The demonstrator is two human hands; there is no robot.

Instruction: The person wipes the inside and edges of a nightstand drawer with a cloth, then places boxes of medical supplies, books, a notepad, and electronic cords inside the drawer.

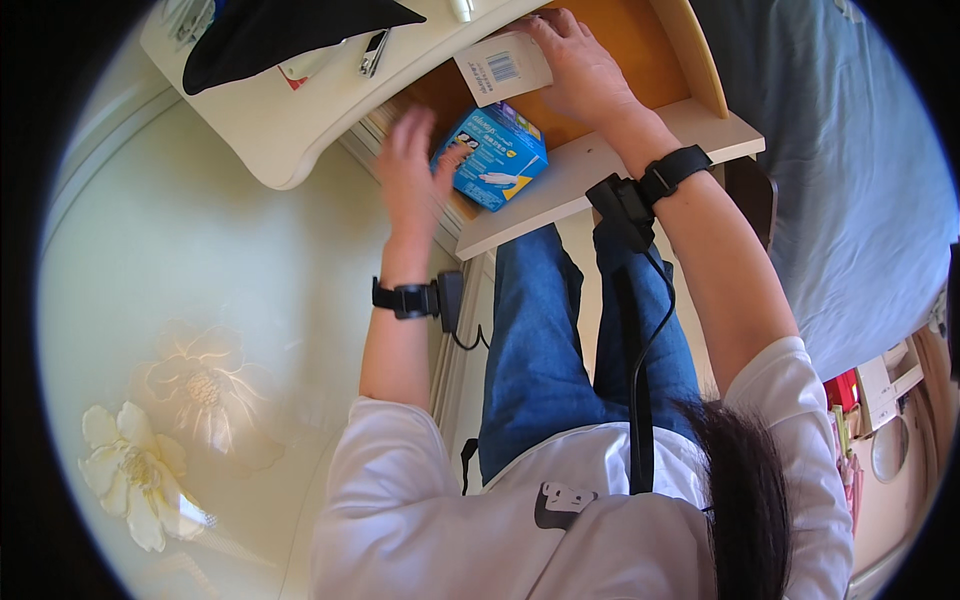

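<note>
An open drawer (525,202) with a wooden inside is pulled out over the person's knees. My right hand (589,71) reaches into it and holds a white box (501,69) with a barcode, its fingers over the far upper edge. A blue Always sanitary pad box (495,157) sits tilted in the left front part of the drawer, just below the white box. Blurred, my left hand (412,165) is at the left side of the blue box with its fingers spread; its thumb overlaps the box's left edge. Both wrists wear black straps with small devices.
The cream desktop (300,135) above the drawer bears a black cloth (285,37), a nail clipper (373,52) and a white tube (461,9). Grey-blue bedding (840,187) lies to the right. A pale panel with flower designs stands to the left. A black cable hangs from the right wrist device.
</note>
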